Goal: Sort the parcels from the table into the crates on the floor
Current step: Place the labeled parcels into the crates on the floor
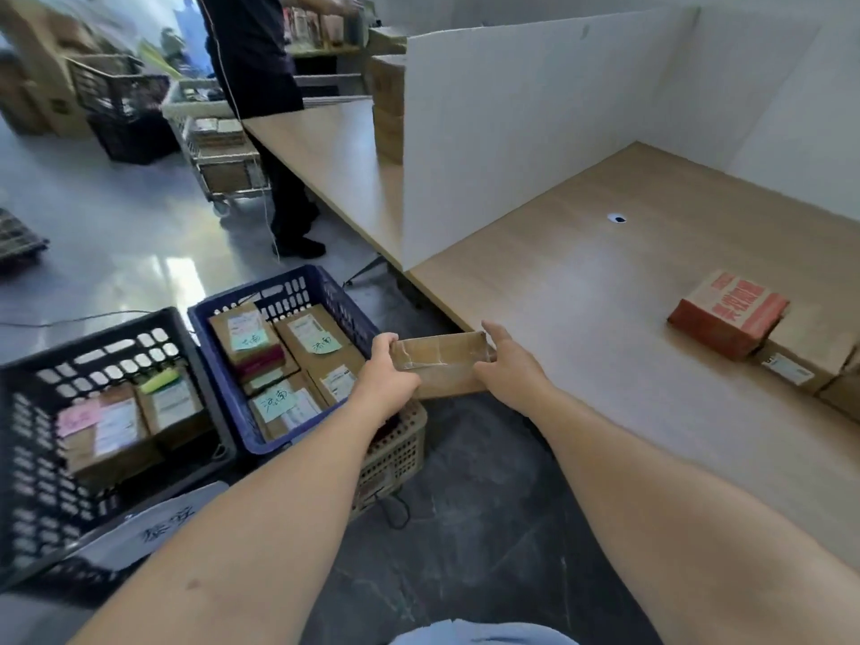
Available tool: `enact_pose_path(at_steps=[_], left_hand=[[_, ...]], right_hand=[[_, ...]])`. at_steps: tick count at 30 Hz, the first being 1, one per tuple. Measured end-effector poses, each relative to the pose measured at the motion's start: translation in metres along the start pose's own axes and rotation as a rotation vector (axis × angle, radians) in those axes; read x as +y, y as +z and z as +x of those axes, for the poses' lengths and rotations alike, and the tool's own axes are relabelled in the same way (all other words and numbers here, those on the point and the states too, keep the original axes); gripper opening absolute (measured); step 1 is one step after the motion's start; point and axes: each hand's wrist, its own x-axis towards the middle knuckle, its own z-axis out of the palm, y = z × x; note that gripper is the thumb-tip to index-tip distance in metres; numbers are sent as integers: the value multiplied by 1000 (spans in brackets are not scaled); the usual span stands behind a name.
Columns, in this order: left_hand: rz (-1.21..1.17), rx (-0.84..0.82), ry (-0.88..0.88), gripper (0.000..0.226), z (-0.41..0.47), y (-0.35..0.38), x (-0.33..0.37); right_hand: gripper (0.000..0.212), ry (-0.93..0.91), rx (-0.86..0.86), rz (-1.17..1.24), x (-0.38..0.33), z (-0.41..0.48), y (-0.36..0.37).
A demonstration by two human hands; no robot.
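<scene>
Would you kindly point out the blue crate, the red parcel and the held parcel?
blue crate (298, 295): head view, far wall
red parcel (728, 309): head view, top face
held parcel (440, 360): head view, taped face

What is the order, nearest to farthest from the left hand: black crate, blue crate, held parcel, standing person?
1. held parcel, gripped by the left hand itself.
2. blue crate, on the floor just left of it.
3. black crate, farther left.
4. standing person, far back.

Brown taped parcel (440, 363) held level just off the table's (581, 281) near-left corner, above beige crate (395, 458). Blue crate (218, 360) and black crate (32, 435), left, hold labelled parcels (316, 337). Red box (728, 311) on table, right.
</scene>
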Motion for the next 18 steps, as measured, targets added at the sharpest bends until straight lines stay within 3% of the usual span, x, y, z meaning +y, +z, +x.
enact_pose_path(at_steps=[6,15,18], left_hand=[[-81,101,-98,42,16,-41,-35],[-73,267,-208,22,64,-84,-59],[-12,330,-224,16,90,-102,-60]], right_hand=[[64,-75,-126,-2,-36,26,43],[15,-101,-169,33,-75,102,91],[12,-129,-204,23,-91,141,107]])
